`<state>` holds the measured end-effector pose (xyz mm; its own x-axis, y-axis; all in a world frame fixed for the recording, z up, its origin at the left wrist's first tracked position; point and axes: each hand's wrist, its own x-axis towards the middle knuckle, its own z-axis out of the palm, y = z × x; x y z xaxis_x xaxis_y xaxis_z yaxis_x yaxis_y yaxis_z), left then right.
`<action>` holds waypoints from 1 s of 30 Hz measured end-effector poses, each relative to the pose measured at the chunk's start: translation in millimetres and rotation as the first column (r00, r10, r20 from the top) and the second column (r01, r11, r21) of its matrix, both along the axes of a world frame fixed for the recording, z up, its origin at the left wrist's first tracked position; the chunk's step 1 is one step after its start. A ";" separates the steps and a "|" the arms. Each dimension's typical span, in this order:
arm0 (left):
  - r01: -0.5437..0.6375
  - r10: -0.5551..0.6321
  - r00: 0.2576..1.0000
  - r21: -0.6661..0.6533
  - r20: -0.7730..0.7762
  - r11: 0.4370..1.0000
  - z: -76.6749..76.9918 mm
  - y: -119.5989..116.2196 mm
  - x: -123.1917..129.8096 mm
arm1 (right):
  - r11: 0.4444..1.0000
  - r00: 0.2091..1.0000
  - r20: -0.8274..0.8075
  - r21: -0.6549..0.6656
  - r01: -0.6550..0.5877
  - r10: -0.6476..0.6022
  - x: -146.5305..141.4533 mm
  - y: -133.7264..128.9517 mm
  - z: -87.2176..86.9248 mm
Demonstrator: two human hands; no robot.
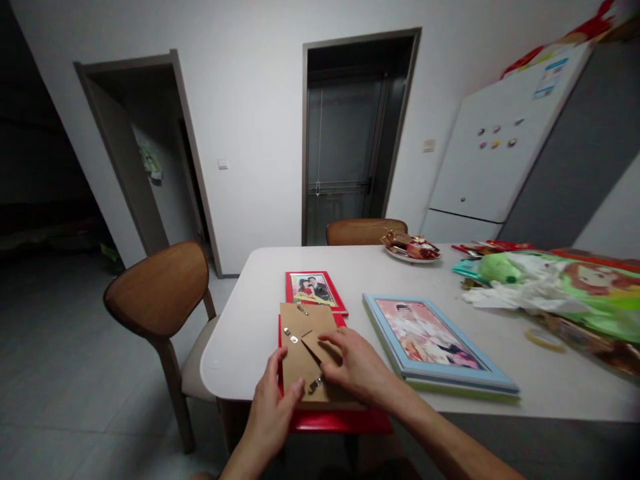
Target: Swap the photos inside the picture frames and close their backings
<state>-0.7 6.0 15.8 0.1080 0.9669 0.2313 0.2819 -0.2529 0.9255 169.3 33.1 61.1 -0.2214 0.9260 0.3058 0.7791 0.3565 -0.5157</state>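
Note:
A brown picture-frame backing board (295, 363) with metal hanger clips lies over a red picture frame (345, 421) at the table's near edge. The red shows along its left side, upper right corner and bottom. My left hand (274, 407) is closed on the board's left edge, thumb on top and fingers at the side. With my right hand (357, 367) I grip the board's fold-out stand (320, 348), which is partly lifted; the fingertips' undersides are hidden. Just beyond the board lies another red frame (315, 291) with a photo of two people.
Right of my hands lies a stack of frames, a light blue photo frame (435, 333) on top. Farther right are green and white plastic packaging (550, 287) and a tape roll (545, 340). A plate (413, 257) stands at the back. A wooden chair (160, 293) is at the left.

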 end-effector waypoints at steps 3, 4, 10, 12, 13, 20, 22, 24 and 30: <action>-0.080 0.092 0.969 -0.063 0.227 0.995 3.4 11.5 -7.3 | 0.996 0.994 -0.077 0.021 -0.081 0.082 -7.9 -2.3 6.0; -0.089 0.118 0.948 -0.108 0.296 0.990 4.5 14.2 -13.6 | 0.995 0.990 -0.100 0.020 -0.094 0.096 -6.9 -1.9 5.6; -0.134 0.269 0.882 -0.342 0.387 0.930 4.0 16.3 -74.2 | 0.988 0.986 0.071 -0.027 0.150 -0.148 31.9 8.4 -23.7; -0.156 0.287 0.897 -0.366 0.336 0.917 -0.4 16.7 -91.0 | 0.975 0.967 0.165 -0.071 0.209 -0.195 41.1 11.1 -35.5; -0.166 0.281 0.914 -0.362 0.293 0.917 -3.2 17.5 -97.6 | 0.970 0.959 0.198 -0.088 0.226 -0.205 43.2 12.2 -40.0; -0.433 0.412 0.825 0.036 -0.387 0.900 -12.0 24.8 -118.5 | 0.950 0.952 0.152 -0.127 0.285 -0.266 40.7 20.1 -39.8; -0.431 0.459 0.761 0.171 -0.458 0.886 -7.8 21.8 -109.3 | 0.937 0.958 0.013 -0.206 0.282 -0.286 41.1 19.5 -33.6; -0.379 0.433 0.799 0.209 -0.418 0.902 -1.6 14.7 -88.4 | 0.906 0.931 -0.218 -0.372 0.199 -0.294 40.9 16.6 -26.7; 0.039 0.006 0.961 0.157 -0.277 0.987 14.1 -16.8 9.3 | 0.845 0.617 -0.723 -0.507 -0.171 -0.309 32.5 2.6 -8.6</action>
<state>8.7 -10.8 29.9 0.2051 0.9173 0.3413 0.5149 -0.3977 0.7594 201.8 35.7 52.5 -0.0601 0.9842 -0.1663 0.0242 -0.1651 -0.9860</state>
